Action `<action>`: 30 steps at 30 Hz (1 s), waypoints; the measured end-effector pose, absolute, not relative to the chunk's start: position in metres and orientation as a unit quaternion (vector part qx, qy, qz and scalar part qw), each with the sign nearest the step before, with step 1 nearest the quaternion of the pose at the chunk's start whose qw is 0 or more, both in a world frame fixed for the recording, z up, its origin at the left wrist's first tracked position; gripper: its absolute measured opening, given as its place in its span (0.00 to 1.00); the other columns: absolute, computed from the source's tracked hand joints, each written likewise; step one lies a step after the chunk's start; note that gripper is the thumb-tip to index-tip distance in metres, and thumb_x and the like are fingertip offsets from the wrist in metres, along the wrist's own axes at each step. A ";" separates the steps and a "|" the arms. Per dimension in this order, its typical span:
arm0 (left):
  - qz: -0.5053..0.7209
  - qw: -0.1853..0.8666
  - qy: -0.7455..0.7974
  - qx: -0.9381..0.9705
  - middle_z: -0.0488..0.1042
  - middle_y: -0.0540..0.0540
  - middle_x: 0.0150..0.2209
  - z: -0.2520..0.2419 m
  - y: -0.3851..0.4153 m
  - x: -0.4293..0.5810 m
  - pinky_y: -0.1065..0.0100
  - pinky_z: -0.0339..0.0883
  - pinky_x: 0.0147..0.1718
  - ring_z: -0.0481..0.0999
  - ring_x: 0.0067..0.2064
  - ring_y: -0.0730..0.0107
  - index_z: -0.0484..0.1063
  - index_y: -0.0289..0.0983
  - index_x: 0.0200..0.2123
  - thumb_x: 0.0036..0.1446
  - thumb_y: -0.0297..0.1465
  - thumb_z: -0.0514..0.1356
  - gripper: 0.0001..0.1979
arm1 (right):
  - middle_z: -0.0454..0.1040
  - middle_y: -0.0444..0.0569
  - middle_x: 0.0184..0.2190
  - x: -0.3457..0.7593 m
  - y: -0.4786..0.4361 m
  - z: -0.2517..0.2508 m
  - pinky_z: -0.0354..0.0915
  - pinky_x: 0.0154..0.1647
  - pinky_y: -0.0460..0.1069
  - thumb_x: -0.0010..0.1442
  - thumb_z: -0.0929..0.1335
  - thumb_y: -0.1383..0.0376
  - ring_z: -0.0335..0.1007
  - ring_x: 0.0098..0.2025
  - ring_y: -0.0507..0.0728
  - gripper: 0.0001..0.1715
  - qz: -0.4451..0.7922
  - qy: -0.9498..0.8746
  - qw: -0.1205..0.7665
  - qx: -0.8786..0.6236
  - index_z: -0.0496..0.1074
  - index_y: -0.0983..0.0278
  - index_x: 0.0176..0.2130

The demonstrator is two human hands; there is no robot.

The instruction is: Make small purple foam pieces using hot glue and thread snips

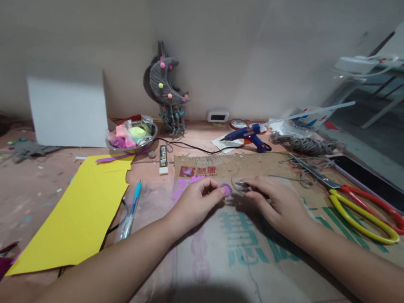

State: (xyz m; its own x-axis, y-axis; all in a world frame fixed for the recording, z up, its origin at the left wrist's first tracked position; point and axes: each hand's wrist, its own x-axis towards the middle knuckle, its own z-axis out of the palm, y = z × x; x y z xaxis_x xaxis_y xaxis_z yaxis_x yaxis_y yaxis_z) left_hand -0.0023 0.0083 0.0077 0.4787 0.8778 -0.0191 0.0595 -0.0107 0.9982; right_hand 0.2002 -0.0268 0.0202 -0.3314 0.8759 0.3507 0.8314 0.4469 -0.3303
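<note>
My left hand [201, 199] pinches a small purple disc [226, 190] with a grey rim between thumb and fingertips. To its right, my right hand [273, 197] is closed around a small metal-tipped tool [243, 186]; its handle is hidden in my fingers, so its exact kind is unclear. A thin grey strand curves between the disc and the tool. Both hands are over a printed cardboard sheet [263, 163]. Purple cut-out pieces [184, 186] lie just behind my left hand.
Yellow paper [72, 213] and a blue pen [133, 208] lie left. Scissors [362, 210], a phone [377, 182] and grey yarn [305, 144] are right. A blue glue gun [250, 135], a metal bowl [120, 150] and a moon-shaped decoration [165, 84] stand behind.
</note>
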 end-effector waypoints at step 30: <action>0.374 0.548 0.369 0.651 0.68 0.51 0.27 0.005 0.007 0.002 0.72 0.59 0.31 0.67 0.31 0.73 0.66 0.35 0.28 0.52 0.34 0.56 0.08 | 0.70 0.45 0.22 0.163 -0.022 0.033 0.60 0.23 0.46 0.55 0.65 0.61 0.64 0.24 0.52 0.09 0.296 -0.686 0.338 -0.572 0.71 0.65 0.29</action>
